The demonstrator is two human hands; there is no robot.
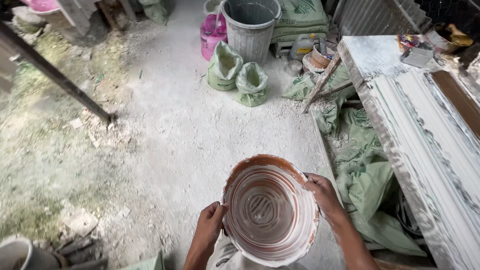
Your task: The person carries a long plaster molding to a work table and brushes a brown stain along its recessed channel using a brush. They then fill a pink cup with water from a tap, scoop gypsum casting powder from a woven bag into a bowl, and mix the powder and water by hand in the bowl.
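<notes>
I see both hands gripping bowl (270,210) rim: left hand (211,225), right hand (322,192). Rigid, light, slick with white paste; rim safest.

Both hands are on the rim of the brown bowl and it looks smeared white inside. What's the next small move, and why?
Probably carry the bowl forward toward the two open green sacks by the grey bin. The left hand and right hand grip opposite sides of the rim, and the bowl holds only a white film, no fill. The pale floor between looks passable.
</notes>
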